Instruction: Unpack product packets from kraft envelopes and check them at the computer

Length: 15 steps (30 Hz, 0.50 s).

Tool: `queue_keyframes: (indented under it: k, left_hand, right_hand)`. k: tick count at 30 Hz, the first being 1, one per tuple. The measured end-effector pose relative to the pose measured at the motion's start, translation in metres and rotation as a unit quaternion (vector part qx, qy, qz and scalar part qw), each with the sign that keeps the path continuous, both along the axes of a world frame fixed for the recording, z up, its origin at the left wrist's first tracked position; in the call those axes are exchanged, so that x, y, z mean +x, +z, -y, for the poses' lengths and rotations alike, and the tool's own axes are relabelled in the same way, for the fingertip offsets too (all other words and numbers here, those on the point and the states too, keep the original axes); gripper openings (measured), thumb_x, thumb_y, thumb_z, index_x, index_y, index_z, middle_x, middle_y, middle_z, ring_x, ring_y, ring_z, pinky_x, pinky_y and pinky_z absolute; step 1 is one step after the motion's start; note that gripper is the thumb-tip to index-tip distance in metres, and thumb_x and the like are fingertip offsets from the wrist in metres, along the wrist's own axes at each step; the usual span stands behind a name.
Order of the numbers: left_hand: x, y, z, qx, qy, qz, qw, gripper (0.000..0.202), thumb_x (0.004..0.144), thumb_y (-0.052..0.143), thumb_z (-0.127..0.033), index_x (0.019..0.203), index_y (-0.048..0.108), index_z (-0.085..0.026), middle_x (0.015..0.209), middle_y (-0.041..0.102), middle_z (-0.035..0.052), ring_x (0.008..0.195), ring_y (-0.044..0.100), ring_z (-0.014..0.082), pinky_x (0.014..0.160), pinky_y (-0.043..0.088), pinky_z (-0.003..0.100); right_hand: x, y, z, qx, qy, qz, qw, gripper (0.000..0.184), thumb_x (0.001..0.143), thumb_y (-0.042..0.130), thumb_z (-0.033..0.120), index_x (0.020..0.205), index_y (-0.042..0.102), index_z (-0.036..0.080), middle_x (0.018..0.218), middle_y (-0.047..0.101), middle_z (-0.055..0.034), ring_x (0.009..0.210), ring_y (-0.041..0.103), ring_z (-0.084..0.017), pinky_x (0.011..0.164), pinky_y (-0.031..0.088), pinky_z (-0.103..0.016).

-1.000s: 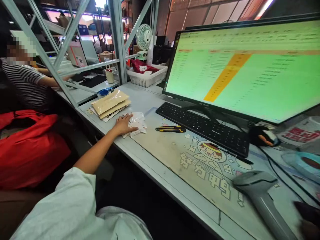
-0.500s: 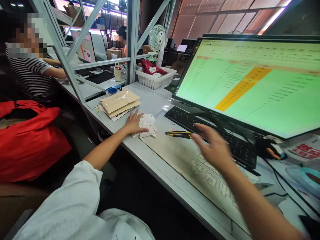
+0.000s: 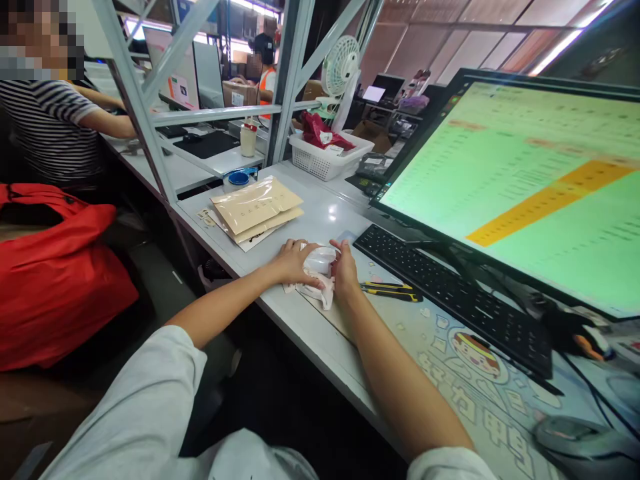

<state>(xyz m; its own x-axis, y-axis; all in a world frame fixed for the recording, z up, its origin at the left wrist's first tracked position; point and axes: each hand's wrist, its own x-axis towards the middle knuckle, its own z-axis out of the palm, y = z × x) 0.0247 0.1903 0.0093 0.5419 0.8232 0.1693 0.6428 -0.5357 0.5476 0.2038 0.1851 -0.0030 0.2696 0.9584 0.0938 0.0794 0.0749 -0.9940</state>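
Note:
A crumpled white, partly clear plastic packet (image 3: 319, 265) lies at the near edge of the desk between my two hands. My left hand (image 3: 295, 262) grips it from the left, thumb across the near side and fingers over the far side. On the other side, my right hand (image 3: 344, 270) is closed against the packet's right edge; its fingertips are partly hidden. Just right of that hand lie yellow-and-black cutters (image 3: 393, 291) on the printed desk mat (image 3: 420, 333). Beyond my left hand is a stack of beige paper packets (image 3: 257, 207) with a glossy top.
A black keyboard (image 3: 450, 293) and a monitor (image 3: 520, 193) stand to the right, with a mouse (image 3: 575, 437) nearer me. A white basket (image 3: 325, 160), blue tape (image 3: 239, 178) and a metal frame (image 3: 287, 87) are behind. At left are a red bag (image 3: 60, 280) and a seated person (image 3: 55, 133).
My right hand has come left from beside the keyboard to the packet. My left hand has stayed on the packet, which is now held between both hands. The view has shifted slightly.

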Motion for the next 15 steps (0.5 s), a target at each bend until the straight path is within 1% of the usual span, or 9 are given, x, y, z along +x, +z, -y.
queue_keyframes:
  k: [1,3,6,8,10,12,13,15]
  left_hand:
    - [0.0,0.0,0.001,0.003,0.003,0.004,1.0,0.109,0.066,0.085,-0.076,0.157,0.046,-0.03,0.155,0.046,0.0151,0.141,0.04,0.0405,0.119,0.037,0.052]
    - [0.0,0.0,0.003,0.011,0.017,0.01,1.0,0.097,0.071,0.085,-0.071,0.151,0.052,-0.026,0.143,0.055,0.015,0.133,0.045,0.0385,0.113,0.043,0.049]
    - [0.001,-0.002,0.01,0.038,0.047,0.021,0.998,0.081,0.079,0.083,-0.064,0.145,0.057,-0.027,0.131,0.062,0.0124,0.126,0.048,0.0367,0.101,0.051,0.045]
    - [0.001,-0.003,0.017,0.06,0.065,0.025,0.996,0.073,0.082,0.082,-0.06,0.142,0.059,-0.026,0.127,0.064,0.0116,0.124,0.05,0.0357,0.095,0.054,0.043]
    - [-0.001,-0.003,0.021,0.089,0.077,0.035,0.992,0.067,0.086,0.081,-0.056,0.14,0.059,-0.024,0.125,0.065,0.012,0.123,0.053,0.0339,0.095,0.053,0.041]
    - [-0.005,-0.003,0.02,0.112,0.091,0.057,0.988,0.064,0.087,0.082,-0.052,0.139,0.059,-0.022,0.124,0.066,0.0123,0.121,0.057,0.0323,0.098,0.051,0.04]
    - [-0.009,-0.003,0.017,0.114,0.102,0.075,0.985,0.064,0.086,0.083,-0.051,0.138,0.06,-0.023,0.123,0.067,0.012,0.119,0.059,0.0318,0.099,0.051,0.039]
    - [-0.016,-0.003,0.007,0.091,0.131,0.129,0.979,0.065,0.082,0.087,-0.05,0.134,0.06,-0.022,0.119,0.069,0.0107,0.113,0.065,0.0311,0.096,0.051,0.038]
  right_hand:
    - [0.0,0.0,0.001,-0.004,-0.012,-0.011,1.0,0.081,0.081,0.039,0.093,0.118,0.061,0.024,0.098,0.075,-0.0041,0.092,0.07,-0.024,0.079,0.057,-0.039]
    - [-0.003,0.0,0.001,-0.001,-0.04,-0.023,0.999,0.076,0.081,0.042,0.091,0.115,0.061,0.025,0.098,0.074,-0.0039,0.088,0.069,-0.022,0.074,0.055,-0.036]
    - [-0.01,0.001,0.001,0.023,-0.07,-0.018,0.997,0.067,0.081,0.054,0.083,0.11,0.063,0.024,0.1,0.073,-0.0034,0.088,0.066,-0.019,0.076,0.052,-0.033]
    - [-0.013,0.003,0.003,0.037,-0.079,-0.009,0.996,0.062,0.08,0.06,0.079,0.106,0.064,0.023,0.099,0.072,-0.0026,0.089,0.064,-0.018,0.078,0.051,-0.032]
    - [-0.013,0.003,0.005,0.044,-0.079,-0.003,0.996,0.06,0.079,0.062,0.077,0.104,0.065,0.022,0.097,0.071,-0.002,0.089,0.063,-0.017,0.08,0.051,-0.032]
    - [-0.012,0.003,0.006,0.044,-0.076,0.001,0.996,0.06,0.08,0.061,0.078,0.103,0.065,0.023,0.096,0.07,-0.002,0.089,0.064,-0.017,0.081,0.052,-0.033]
    - [-0.011,0.002,0.006,0.042,-0.077,0.005,0.996,0.061,0.08,0.06,0.079,0.103,0.065,0.023,0.096,0.071,-0.0024,0.089,0.064,-0.017,0.081,0.053,-0.033]
    - [-0.009,0.001,0.007,0.036,-0.081,0.014,0.996,0.062,0.082,0.056,0.081,0.103,0.064,0.023,0.097,0.071,-0.004,0.09,0.066,-0.018,0.081,0.055,-0.034]
